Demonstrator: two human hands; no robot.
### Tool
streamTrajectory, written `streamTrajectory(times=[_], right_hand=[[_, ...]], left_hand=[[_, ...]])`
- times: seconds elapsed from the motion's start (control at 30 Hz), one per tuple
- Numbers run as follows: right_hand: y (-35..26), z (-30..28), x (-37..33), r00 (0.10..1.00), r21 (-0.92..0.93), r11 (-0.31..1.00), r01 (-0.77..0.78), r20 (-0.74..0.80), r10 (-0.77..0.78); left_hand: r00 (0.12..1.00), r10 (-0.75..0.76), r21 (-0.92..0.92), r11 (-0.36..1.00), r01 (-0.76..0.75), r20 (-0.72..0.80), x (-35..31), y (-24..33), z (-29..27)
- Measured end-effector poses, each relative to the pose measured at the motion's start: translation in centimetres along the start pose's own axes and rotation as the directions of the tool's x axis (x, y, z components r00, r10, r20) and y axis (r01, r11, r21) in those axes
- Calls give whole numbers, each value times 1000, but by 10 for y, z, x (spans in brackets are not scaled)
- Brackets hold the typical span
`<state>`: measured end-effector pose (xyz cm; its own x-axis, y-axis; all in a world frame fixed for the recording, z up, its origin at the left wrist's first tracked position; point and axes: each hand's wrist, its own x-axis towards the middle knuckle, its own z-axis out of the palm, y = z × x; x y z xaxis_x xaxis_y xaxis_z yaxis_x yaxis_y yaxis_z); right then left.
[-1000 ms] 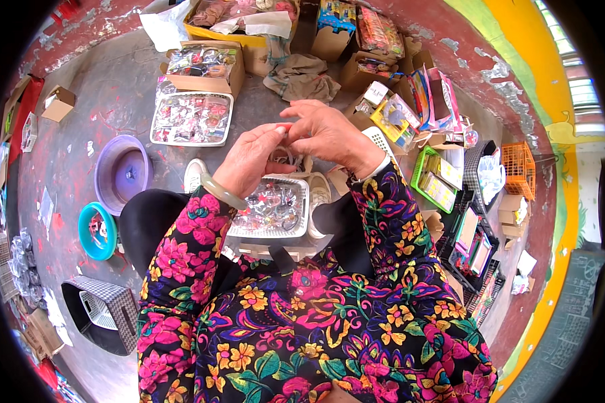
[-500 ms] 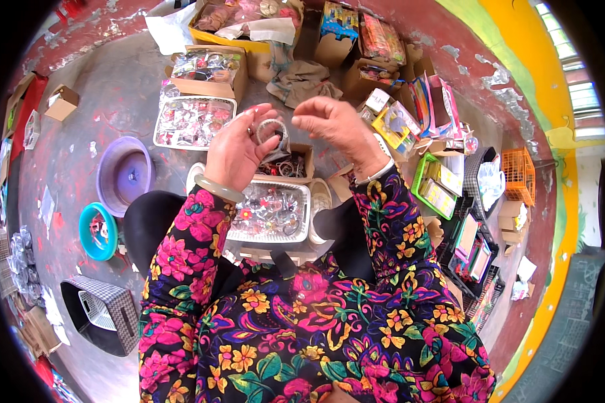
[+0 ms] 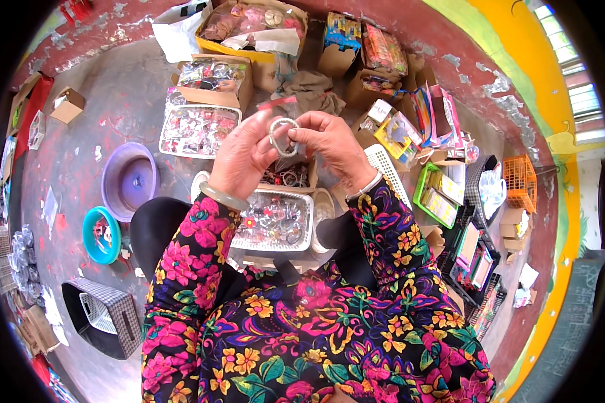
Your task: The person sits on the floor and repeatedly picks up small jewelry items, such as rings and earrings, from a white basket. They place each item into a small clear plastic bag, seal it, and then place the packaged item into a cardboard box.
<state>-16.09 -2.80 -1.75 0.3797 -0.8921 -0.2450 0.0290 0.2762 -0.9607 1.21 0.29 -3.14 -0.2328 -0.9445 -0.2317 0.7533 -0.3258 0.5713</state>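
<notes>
A small light-grey ring (image 3: 273, 145), beaded or braided like a hair tie, is upright between my hands. My right hand (image 3: 333, 146) pinches its right side between thumb and fingertips. Against its left side rest the fingers of my left hand (image 3: 243, 151), which are partly smeared by motion. A small clear plastic bag with a red strip (image 3: 276, 103) sticks out above the left fingertips and seems held there; its lower part is hidden. Below the hands stand a cardboard box of dark hair bands (image 3: 286, 176) and a white basket of clear-wrapped accessories (image 3: 273, 244).
Farther off are another white basket (image 3: 233, 125) of packets and several cardboard boxes. At left sit a purple basin (image 3: 129, 201) and a teal basin (image 3: 89, 236). A green tray (image 3: 419, 193), black crates (image 3: 450, 269) and an orange crate (image 3: 520, 176) line the right.
My right hand has closed on the ring, which hung at my left hand's fingers before. The red-striped bag now shows above the left fingertips. The view has shifted slightly.
</notes>
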Motion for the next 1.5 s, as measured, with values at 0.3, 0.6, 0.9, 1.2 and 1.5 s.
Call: streamTrajectory(times=[0.3,0.6,0.9,1.2,1.5], right_hand=[[2,0,-1,998,6,999,53,-22,-53],[10,9,0,968,-73,981,177,-169,-187],[10,8,2,965,8,986,164,-210,-159],[11,5,-2,986,-53,992,118,-116,-124],[1,7,-4,959,-22,972,234,-161,-235]], left_hand=[[995,-94,193,976,96,-20,-1,-6,-8],[983,-175,357,916,182,-50,-2,-19,-2],[993,-97,382,917,116,-68,-1,-21,-8],[997,-50,398,915,69,-58,1,-16,-7],[987,-155,419,894,158,-42,0,-15,-12]])
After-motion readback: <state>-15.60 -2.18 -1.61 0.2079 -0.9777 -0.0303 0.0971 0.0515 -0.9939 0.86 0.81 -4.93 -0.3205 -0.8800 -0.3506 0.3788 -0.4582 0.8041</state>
